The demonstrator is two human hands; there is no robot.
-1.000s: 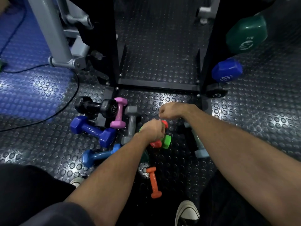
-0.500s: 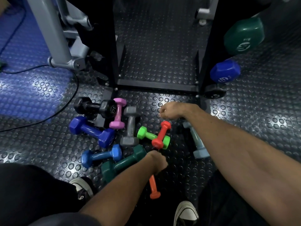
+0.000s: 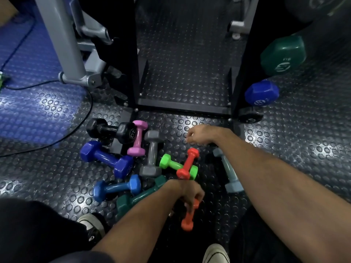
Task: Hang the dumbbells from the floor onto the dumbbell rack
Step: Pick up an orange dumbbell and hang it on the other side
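Observation:
Several dumbbells lie on the studded floor in front of the black rack (image 3: 182, 108). My left hand (image 3: 190, 194) reaches down onto the orange dumbbell (image 3: 188, 220), fingers curled around its handle. My right hand (image 3: 197, 133) hovers loosely curled above the floor with nothing in it, beyond the red dumbbell (image 3: 188, 164), which lies across a green one (image 3: 169, 162). A pale grey-blue dumbbell (image 3: 228, 173) lies partly under my right forearm. A dark green dumbbell (image 3: 136, 198) is partly hidden by my left arm. On the rack's right side hang a green dumbbell (image 3: 283, 56) and a blue one (image 3: 262, 93).
To the left lie a grey dumbbell (image 3: 152, 154), a pink (image 3: 137, 138), a black (image 3: 112, 130), a dark blue (image 3: 106, 158) and a lighter blue one (image 3: 117, 186). A grey machine leg (image 3: 76, 76) and a black cable (image 3: 57, 137) are at left. My shoes (image 3: 214, 253) are near.
My left hand has drawn back from the red and green dumbbells towards me and come down onto the orange dumbbell. My right hand has stayed nearly still.

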